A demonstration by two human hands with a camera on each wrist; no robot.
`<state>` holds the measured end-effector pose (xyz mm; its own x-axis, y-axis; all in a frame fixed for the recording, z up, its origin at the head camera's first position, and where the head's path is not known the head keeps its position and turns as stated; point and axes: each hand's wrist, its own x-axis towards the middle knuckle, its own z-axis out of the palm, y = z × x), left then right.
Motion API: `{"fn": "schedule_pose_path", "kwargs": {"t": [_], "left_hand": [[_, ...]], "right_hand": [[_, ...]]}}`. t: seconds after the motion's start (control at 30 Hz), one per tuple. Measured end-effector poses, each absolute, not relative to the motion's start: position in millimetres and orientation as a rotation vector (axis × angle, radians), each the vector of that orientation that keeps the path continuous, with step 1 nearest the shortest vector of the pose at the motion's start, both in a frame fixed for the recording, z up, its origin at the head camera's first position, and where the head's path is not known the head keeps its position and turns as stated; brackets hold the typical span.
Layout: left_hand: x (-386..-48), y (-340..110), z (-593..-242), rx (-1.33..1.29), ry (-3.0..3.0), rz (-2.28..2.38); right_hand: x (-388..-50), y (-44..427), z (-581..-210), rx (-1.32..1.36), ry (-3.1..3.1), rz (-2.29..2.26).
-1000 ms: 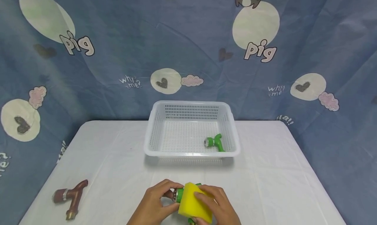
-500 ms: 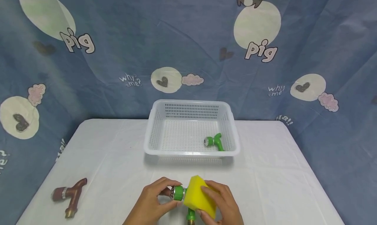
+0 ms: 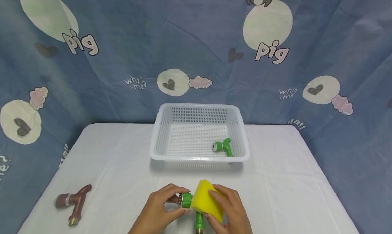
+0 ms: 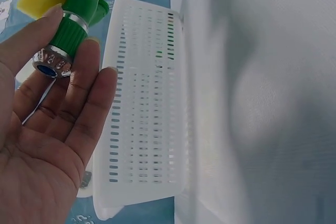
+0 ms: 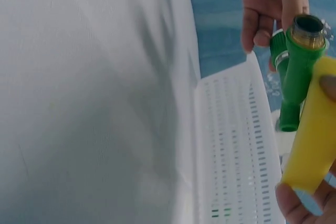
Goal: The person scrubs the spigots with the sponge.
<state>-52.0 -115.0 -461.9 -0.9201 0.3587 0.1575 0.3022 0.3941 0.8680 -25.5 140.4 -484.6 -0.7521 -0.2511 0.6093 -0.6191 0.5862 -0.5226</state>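
Observation:
My left hand pinches the knurled collar of a green faucet between thumb and fingers. In the left wrist view its silver-rimmed end faces out beside the fingertips. A yellow sponge is gripped in my right hand and lies against the faucet's body, covering much of it in the head view. The right wrist view shows the faucet's brass threaded end and the sponge along its side. Both hands hold these things up in front of the white basket.
Another green faucet lies in the basket's front right corner. At the left of the white-covered table lies a brown faucet. A blue patterned cloth hangs behind and along both sides.
The sponge has shifted right and away from the body along the faucet, baring more of its green collar and lower end. My left hand keeps its pinch.

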Motion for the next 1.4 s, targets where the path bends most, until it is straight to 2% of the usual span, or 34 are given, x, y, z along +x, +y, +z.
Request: {"fn": "schedule_pose_path", "kwargs": {"t": [0.27, 0.53, 0.63, 0.87, 1.07, 1.4], "left_hand": [[-52, -116, -456, 0.554, 2.563, 1.580], [-53, -118, -455, 0.543, 2.545, 1.605], [-52, -118, -457, 0.581, 2.528, 1.625], [-50, -119, -459, 0.635, 2.537, 1.650], [-50, -118, -457, 0.557, 2.539, 1.635], [-50, -117, -457, 0.516, 2.519, 1.610]], "right_hand": [[-21, 142, -485, 0.525, -2.336, 1.083], [-14, 135, -473, 0.852, -2.330, 0.984], [-16, 134, -473, 0.899, -2.318, 0.955], [-28, 143, -478, 0.721, -2.303, 0.967], [-23, 144, -476, 0.596, -2.349, 1.055], [-16, 138, -474, 0.832, -2.382, 1.138]]}}
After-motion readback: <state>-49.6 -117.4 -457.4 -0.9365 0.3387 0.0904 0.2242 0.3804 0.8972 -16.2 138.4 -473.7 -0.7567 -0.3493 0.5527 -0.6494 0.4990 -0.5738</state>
